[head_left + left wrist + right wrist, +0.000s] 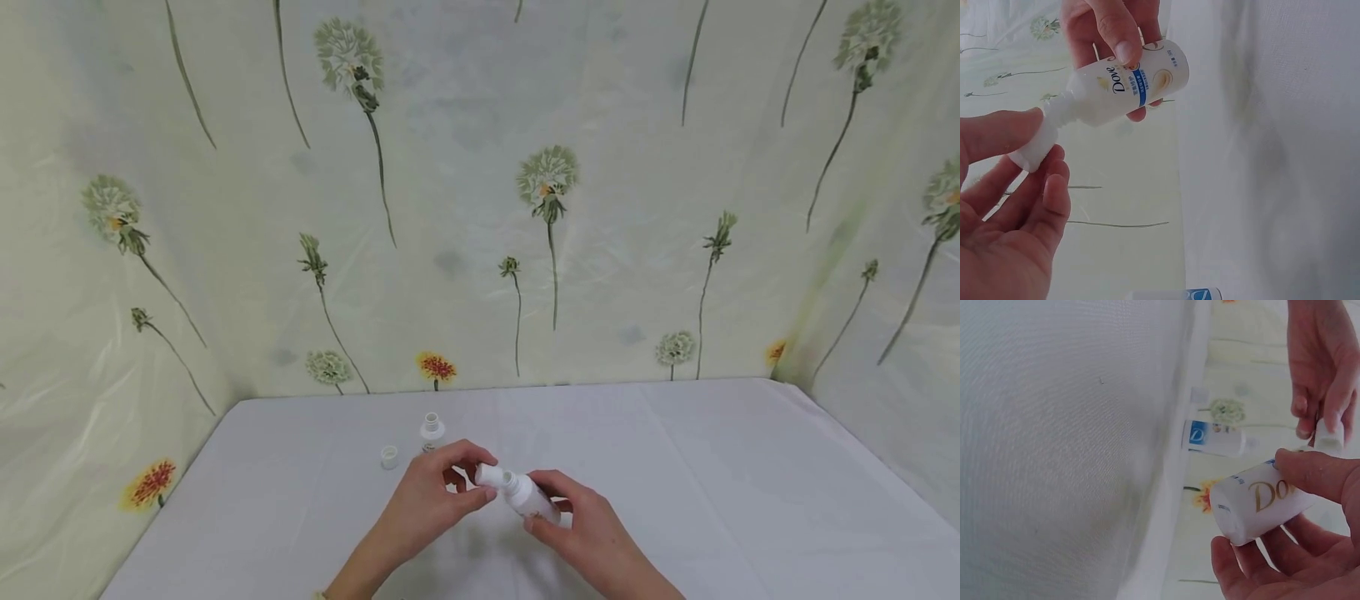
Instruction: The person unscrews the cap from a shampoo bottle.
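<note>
My right hand (588, 525) grips a small white Dove bottle (1125, 84) around its body, tilted with its open neck toward the left hand. Between thumb and fingers, my left hand (431, 500) pinches a white cap (490, 475) right at the bottle's mouth. Threads show on the neck in the left wrist view, and the cap sits slightly askew against it; whether the two touch is hard to tell. Both are held above the table. In the right wrist view the bottle's base (1229, 519) faces the camera.
A second white bottle (432, 431) stands uncapped behind the left hand, its blue label visible in the right wrist view. Left of it, a loose white cap (389, 457) lies on the white tablecloth (675, 483). A flower-printed curtain (465, 208) hangs behind the table.
</note>
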The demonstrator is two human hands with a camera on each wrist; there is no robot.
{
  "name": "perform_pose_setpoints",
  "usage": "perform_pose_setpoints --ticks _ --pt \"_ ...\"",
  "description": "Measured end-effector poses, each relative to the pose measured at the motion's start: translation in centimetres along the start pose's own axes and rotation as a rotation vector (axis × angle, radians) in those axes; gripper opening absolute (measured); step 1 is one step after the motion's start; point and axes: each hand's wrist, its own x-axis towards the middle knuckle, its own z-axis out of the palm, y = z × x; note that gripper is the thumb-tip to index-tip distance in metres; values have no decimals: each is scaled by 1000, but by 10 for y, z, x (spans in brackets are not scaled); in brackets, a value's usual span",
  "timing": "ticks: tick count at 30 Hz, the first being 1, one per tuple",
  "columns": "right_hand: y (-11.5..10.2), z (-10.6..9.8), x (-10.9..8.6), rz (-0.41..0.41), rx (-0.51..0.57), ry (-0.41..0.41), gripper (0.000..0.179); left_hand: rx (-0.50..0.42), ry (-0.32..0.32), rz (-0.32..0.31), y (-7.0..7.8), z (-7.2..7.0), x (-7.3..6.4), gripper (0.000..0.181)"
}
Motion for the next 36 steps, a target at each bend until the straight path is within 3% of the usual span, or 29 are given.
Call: perform_pose_setpoints --ticks 14,27,36 --pt "-1 -4 2 97 68 38 41 -75 -8 -93 -4 2 1 26" --pt "-1 -8 4 117 122 78 46 -83 -18 -88 -7 4 2 31" --pt "-2 -14 3 127 231 81 48 -77 -35 -137 -9 4 1 30"
